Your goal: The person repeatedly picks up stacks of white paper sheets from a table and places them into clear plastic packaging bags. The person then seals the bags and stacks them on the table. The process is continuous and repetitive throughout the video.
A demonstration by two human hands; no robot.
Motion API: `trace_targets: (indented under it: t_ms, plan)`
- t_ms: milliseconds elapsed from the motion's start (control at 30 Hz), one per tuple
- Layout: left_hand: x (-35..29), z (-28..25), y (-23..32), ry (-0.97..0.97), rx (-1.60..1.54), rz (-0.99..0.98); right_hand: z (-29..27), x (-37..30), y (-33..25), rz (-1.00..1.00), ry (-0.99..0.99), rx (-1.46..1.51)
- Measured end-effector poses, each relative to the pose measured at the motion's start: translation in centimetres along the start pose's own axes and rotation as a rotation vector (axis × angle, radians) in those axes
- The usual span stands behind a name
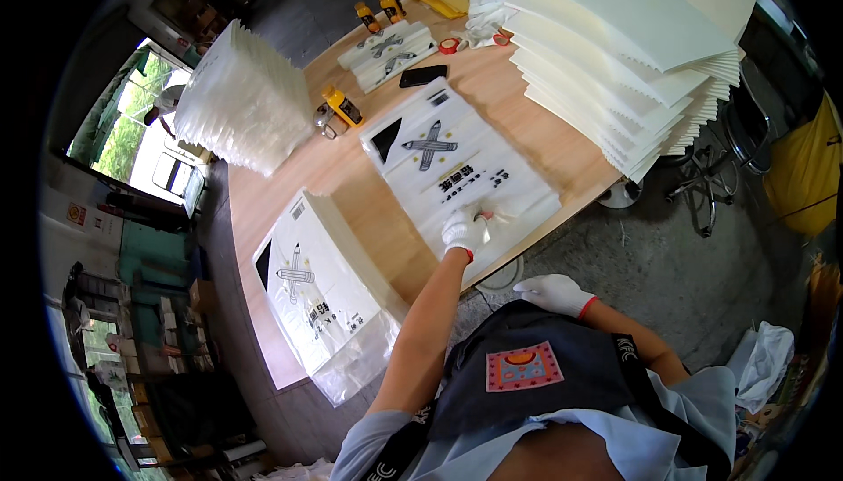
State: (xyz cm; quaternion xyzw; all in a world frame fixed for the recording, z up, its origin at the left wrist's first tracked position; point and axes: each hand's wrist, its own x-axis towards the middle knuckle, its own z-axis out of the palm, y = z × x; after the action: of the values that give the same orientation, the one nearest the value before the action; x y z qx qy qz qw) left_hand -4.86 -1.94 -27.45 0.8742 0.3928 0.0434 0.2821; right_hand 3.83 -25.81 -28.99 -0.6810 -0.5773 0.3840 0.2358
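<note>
My left hand, in a white glove with a red cuff, is at the near end of a stack of clear printed plastic bags. Its fingers are closed on the top bag's film, which wrinkles beside them. The bags lie flat and bear a black drawing of crossed pencils. My right hand, gloved alike, hangs off the table's near edge in front of my dark apron. Its fingers stretch leftward and it holds nothing. To the left lies a filled stack in the same printed film, its loose plastic end overhanging the edge.
White sheets rise in a tall stack at the far right. A pile of clear-wrapped packs stands far left. Between them are an orange bottle, a glass jar, a black phone, folded printed bags and red tape.
</note>
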Motion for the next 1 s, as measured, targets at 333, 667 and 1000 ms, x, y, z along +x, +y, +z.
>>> trace_targets:
  t_ms: [333,667,1000]
  plan:
    - [0.8,-4.1,-0.1,0.087,-0.189,0.087,-8.7,11.0,-6.3,0.191,0.211,0.73]
    - [2.1,-15.8,1.4,0.222,-1.809,0.115,-6.6,13.1,3.2,0.277,0.194,0.047]
    - [1.0,-6.8,2.5,0.01,-0.849,0.126,-9.6,13.7,-5.7,-0.292,0.503,0.128]
